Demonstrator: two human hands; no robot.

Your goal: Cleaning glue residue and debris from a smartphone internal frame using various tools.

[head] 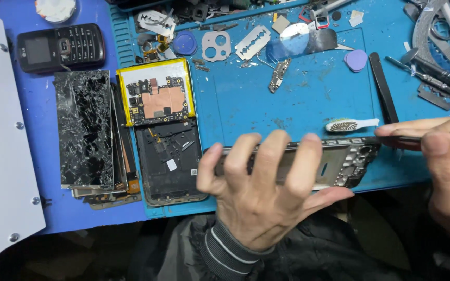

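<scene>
the left hand [259,192] grips a stripped phone frame [339,164] on its long edge, four fingers [264,156] curled over the far side and the thumb pressed along the near side, so the frame stands tilted up from the blue mat [308,99] with its open inside facing away from the camera. held this way the top end of the frame, by the camera cut-outs, sticks out clear to the right, where the other hand can get at it. the left wrist is bent back, the striped cuff of a dark sleeve [225,250] just below it.

the right hand [446,161] comes in from the right edge, fingers pinched narrow around a thin dark tool [399,139] (tweezers or a pick, i cannot tell which), its tip touching the frame's top corner. the hand sits low and level, near the edge of the desk.

just behind the frame lies a small white brush [351,125], and beside it a black pry stick [384,93]. to the left sit a phone shell [167,161], a yellow-edged battery with a circuit board on it [157,99], a shattered screen [84,130] and an old keypad phone [61,48]. a razor blade [252,42] and a purple pick [356,60] lie farther back.
</scene>
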